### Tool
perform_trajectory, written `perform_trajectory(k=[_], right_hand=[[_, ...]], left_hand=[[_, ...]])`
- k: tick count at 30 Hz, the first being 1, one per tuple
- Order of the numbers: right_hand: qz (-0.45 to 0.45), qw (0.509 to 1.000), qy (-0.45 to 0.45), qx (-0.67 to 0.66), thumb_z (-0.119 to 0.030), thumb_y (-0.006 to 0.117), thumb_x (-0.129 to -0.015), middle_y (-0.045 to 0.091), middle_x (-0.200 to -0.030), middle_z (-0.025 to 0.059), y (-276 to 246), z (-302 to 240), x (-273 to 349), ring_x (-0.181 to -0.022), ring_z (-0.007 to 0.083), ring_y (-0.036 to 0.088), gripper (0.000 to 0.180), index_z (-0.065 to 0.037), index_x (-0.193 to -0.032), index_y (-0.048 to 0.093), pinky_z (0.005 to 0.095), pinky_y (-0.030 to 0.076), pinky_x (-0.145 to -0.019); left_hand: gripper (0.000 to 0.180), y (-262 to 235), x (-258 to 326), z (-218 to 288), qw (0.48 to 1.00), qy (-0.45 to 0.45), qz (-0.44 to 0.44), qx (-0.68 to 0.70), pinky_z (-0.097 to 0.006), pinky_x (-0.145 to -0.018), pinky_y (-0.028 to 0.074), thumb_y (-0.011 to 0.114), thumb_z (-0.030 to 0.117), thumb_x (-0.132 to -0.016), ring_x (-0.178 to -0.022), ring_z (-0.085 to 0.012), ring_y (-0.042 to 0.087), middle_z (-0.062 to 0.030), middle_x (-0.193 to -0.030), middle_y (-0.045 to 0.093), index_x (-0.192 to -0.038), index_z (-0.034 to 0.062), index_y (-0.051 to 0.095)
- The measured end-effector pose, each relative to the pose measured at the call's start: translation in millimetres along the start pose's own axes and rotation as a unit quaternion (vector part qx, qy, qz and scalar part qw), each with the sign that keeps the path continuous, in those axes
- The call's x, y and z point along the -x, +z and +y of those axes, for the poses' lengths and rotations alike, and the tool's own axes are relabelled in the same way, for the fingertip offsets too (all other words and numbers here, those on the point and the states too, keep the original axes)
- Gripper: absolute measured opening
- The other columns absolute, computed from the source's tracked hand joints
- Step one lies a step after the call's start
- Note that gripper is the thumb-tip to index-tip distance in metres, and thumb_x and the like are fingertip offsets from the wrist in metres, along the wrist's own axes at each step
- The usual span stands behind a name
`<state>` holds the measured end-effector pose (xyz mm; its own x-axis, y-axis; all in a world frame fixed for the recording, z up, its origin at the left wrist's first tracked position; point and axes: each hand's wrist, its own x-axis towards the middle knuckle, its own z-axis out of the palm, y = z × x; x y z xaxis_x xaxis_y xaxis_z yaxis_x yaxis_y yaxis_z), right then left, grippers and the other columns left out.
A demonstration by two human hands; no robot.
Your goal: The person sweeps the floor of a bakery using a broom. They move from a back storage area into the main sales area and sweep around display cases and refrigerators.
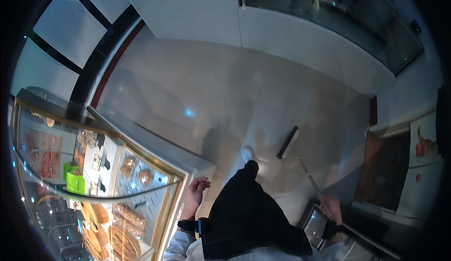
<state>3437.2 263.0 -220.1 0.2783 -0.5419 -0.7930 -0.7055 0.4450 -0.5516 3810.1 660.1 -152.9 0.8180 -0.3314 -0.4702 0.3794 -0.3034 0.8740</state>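
My right hand is wrapped round the pale handle of a push broom. The dark-and-white bristled head of that broom rests on the floor ahead of me, a little right of the middle. My left hand holds nothing; its fingers are loosely curled and apart, close beside the edge of the lit glass display case. Both wrists carry dark bands. My dark apron hangs between the arms, with one white shoe showing beyond it.
Bread in bags and a bright green bag sit inside the left case. A white counter with a glass case on it runs across the far side. A dark-screened box stands by my right forearm; a white cabinet is further right.
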Motion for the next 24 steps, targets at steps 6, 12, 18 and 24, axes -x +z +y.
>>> perform_trajectory(k=[6, 12, 18, 24], right_hand=[[0.054, 0.997, 0.020, 0.048, -0.014, 0.051, -0.080, 0.050, -0.050, 0.0078, 56.5, -139.0, 5.9, -0.035, 0.0138, 0.045, 0.018, 0.002, -0.073, 0.057, 0.0279, 0.033, -0.032], [0.109, 0.958, 0.074, 0.256, -0.014, 0.060, -0.071, 0.056, -0.053, 0.0115, 78.5, -191.1, -90.7, -0.044, 0.0188, 0.056, 0.019, 0.004, -0.068, 0.059, 0.0332, 0.041, -0.038], [0.012, 0.887, 0.031, 0.460, -0.035, 0.065, -0.068, 0.065, -0.083, 0.0139, 54.8, -190.6, -169.4, -0.089, 0.0266, 0.060, 0.038, -0.004, -0.091, 0.066, 0.0399, 0.044, -0.079], [0.093, 0.816, 0.025, 0.571, -0.037, 0.059, -0.073, 0.064, -0.090, 0.0103, 79.5, -361.1, -257.6, -0.091, 0.0265, 0.060, 0.037, -0.007, -0.093, 0.066, 0.0413, 0.044, -0.080]], left_hand=[[0.021, 33.2, -130.2, 13.1, 0.989, 0.045, -0.054, -0.132, -0.029, -0.077, 0.047, 0.043, 0.012, -0.089, -0.085, -0.0181, 0.061, -0.0112, -0.087, 0.064, -0.103, 0.0013, 0.056], [0.027, 28.2, -256.7, 26.9, 0.981, -0.024, -0.100, -0.164, -0.030, -0.077, 0.047, 0.044, 0.014, -0.086, -0.084, -0.0185, 0.061, -0.0113, -0.094, 0.063, -0.106, 0.0008, 0.056], [0.026, -0.8, -318.2, -10.2, 0.990, -0.100, 0.025, 0.092, -0.023, -0.065, 0.045, 0.044, 0.011, -0.085, -0.079, -0.0161, 0.061, -0.0105, -0.088, 0.063, -0.104, -0.0017, 0.055], [0.028, -31.3, -303.4, -110.3, 0.940, -0.299, 0.071, -0.151, -0.035, -0.071, 0.049, 0.050, 0.019, -0.080, -0.083, -0.0250, 0.062, -0.0143, -0.091, 0.064, -0.097, 0.0008, 0.061]])
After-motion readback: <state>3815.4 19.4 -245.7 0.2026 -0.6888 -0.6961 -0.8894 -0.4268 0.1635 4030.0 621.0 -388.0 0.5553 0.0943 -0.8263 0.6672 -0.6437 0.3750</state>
